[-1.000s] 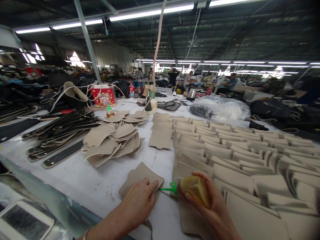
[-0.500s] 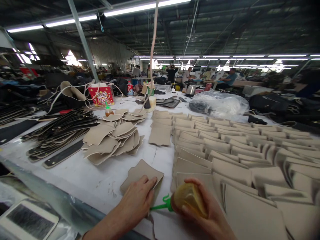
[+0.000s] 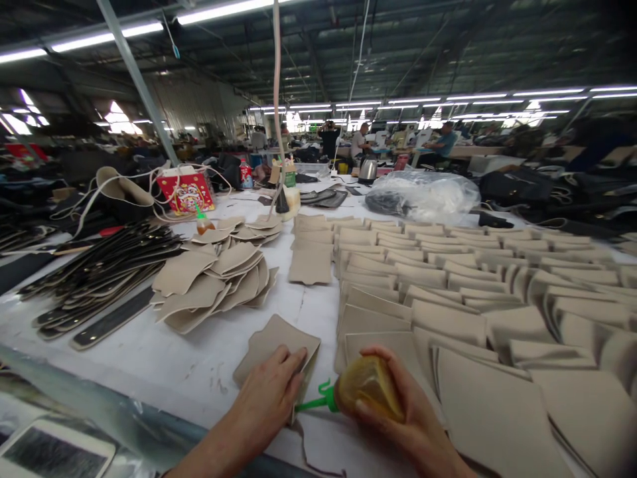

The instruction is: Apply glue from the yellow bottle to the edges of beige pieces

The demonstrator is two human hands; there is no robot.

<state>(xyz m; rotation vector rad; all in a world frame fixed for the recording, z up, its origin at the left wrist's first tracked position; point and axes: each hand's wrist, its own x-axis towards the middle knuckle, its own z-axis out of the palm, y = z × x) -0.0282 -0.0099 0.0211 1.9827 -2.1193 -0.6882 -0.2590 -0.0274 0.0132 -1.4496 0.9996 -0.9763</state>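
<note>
A beige folded piece (image 3: 276, 338) lies near the table's front edge, with my left hand (image 3: 271, 392) pressing on it, fingers stretched flat over its upper surface. My right hand (image 3: 408, 411) is wrapped round a squeeze bottle (image 3: 371, 385) of amber liquid, tilted on its side. Its green nozzle (image 3: 316, 402) points left, and the tip is at the piece's lower edge beside my left fingers. Whether any liquid comes out is too small to tell. Rows of folded beige pieces (image 3: 488, 398) stand to the right of the bottle.
A loose pile of beige pieces (image 3: 184, 272) lies left of centre. Black strips (image 3: 109, 265) are heaped beyond it. A second small bottle (image 3: 203, 224), a red box (image 3: 185, 191) and a clear plastic bag (image 3: 428, 196) stand further back. People work in the distance.
The camera view has shifted slightly, moving the scene left in the picture. Both hands keep nearly the same pose, the left on the piece and the right round the bottle.
</note>
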